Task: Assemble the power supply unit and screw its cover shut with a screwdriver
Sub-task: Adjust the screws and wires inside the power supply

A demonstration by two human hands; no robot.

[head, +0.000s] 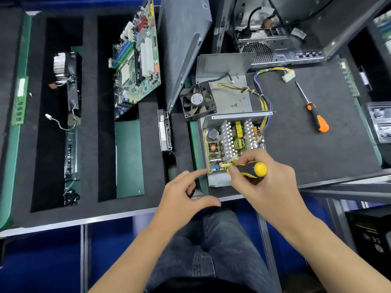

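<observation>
The open power supply unit point(213, 178) lies on the black mat, its circuit board point(230, 140) with heat sinks facing up. My right hand point(268, 178) grips a yellow-and-black screwdriver point(251, 169), tip down at the board's near edge. My left hand point(186, 193) hovers just left of the unit, fingers loosely curled, index finger reaching to its near-left corner and holding nothing. The grey metal cover point(226, 66) lies behind the unit with a black fan point(197, 100) leaning on it and small loose screws point(238, 103) on its plate.
An orange-handled screwdriver point(317, 117) lies on the mat to the right. A yellow cable bundle point(264, 102) runs back to a white connector point(288, 76). A motherboard point(137, 60) leans in the foam tray at left; a computer case point(281, 34) stands behind.
</observation>
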